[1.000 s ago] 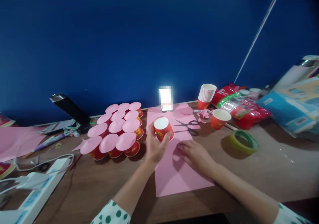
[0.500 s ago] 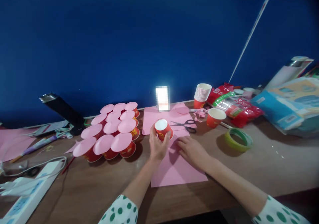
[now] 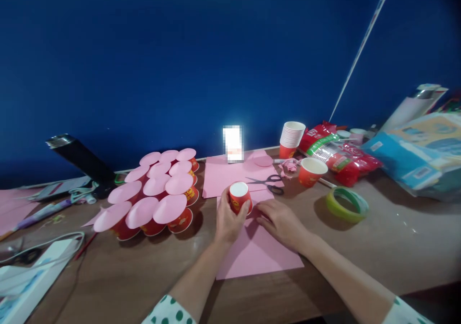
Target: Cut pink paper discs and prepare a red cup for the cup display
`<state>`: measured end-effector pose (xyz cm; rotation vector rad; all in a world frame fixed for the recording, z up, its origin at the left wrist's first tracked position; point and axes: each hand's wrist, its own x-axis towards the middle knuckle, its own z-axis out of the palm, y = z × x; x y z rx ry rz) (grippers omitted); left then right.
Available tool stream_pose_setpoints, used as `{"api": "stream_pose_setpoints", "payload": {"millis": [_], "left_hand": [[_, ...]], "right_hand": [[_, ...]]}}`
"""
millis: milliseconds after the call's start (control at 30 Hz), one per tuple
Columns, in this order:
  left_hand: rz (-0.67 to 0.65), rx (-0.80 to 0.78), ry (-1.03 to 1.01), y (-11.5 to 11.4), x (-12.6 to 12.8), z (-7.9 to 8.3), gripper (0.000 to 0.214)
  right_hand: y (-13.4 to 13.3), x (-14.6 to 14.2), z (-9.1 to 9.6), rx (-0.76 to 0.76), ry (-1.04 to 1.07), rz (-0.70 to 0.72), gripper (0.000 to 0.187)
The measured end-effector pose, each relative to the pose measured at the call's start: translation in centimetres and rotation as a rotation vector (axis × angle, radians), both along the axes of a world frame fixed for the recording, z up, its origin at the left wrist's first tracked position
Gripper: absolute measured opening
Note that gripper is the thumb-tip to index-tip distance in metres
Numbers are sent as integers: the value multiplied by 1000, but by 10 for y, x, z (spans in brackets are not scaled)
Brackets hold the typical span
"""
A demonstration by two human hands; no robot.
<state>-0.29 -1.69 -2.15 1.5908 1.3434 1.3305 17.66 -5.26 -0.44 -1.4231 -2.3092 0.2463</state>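
My left hand (image 3: 230,220) is wrapped round a red paper cup (image 3: 239,203), which is upside down with its white base on top and its wider rim below. The cup is at the far part of a pink paper sheet (image 3: 255,259); I cannot tell whether its rim touches the sheet. Just to its right, my right hand (image 3: 283,220) rests low over the sheet, fingers bent and a little apart from the thumb, with nothing visible in them. Black-handled scissors (image 3: 266,182) lie beyond the hands on more pink paper (image 3: 219,175).
On the left stand several upturned red cups topped with pink paper cones (image 3: 154,184). To the right are a cup stack (image 3: 291,139), a single upright cup (image 3: 312,172), a tape roll (image 3: 347,204) and a red cup package (image 3: 338,151). A power strip (image 3: 43,266) lies front left.
The cup in my left hand has gone from tilted to nearly upright, base up, and sits slightly lower and farther right. My right hand stays beside it. The view has shifted slightly.
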Motion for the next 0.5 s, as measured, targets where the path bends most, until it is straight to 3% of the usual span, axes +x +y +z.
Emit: {"api": "stream_pose_setpoints", "payload": {"millis": [233, 333, 433, 500], "left_hand": [[9, -20, 102, 0, 0, 5, 60], [12, -52, 97, 0, 0, 6, 63], [-1, -84, 81, 0, 0, 6, 61], [-2, -83, 77, 0, 0, 6, 60]], "right_hand": [[-1, -1, -4, 47, 20, 29, 20], [0, 13, 9, 198, 49, 6, 25], [8, 46, 35, 421, 74, -365, 43], [16, 72, 53, 409, 23, -666, 67]]}}
